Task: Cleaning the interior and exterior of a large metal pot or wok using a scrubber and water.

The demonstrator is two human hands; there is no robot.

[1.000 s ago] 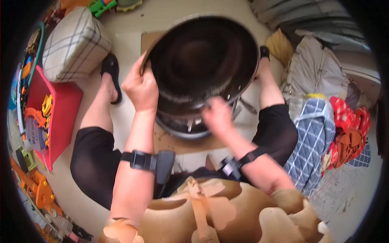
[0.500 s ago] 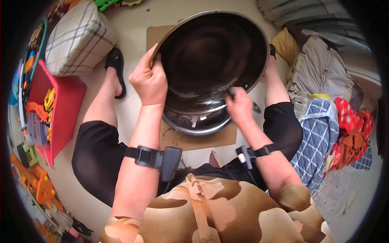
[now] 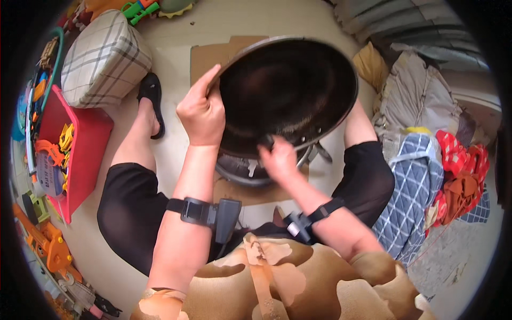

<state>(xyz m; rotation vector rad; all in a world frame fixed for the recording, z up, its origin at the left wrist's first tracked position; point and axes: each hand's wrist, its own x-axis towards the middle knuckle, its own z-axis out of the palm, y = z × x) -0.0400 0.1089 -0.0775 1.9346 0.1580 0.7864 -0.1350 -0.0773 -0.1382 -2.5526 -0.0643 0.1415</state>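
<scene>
My left hand (image 3: 204, 116) grips the left rim of a large dark wok (image 3: 285, 88), thumb up along the edge. The wok is tipped so its worn black inside faces me. My right hand (image 3: 281, 160) is closed on a small black object (image 3: 265, 141) at the wok's lower inner wall; its kind is hidden by the fingers and some blur. Under the wok, a round vessel with a metal rim (image 3: 244, 179) rests on flattened cardboard (image 3: 256, 196), mostly covered. A dark handle (image 3: 323, 153) shows beside the wok's lower right edge.
My legs are spread around the wok. On the left stand a red bin (image 3: 88, 144) of toys, a checked cushion (image 3: 104, 58) and an orange toy (image 3: 53, 248). At right lie a blue quilted cloth (image 3: 413, 181), red dotted fabric (image 3: 461, 154) and grey bedding (image 3: 410, 90).
The wok has dropped slightly toward me, its tilt a little different. My right hand has slid left and down along its inner wall with the black object. My left hand keeps its grip.
</scene>
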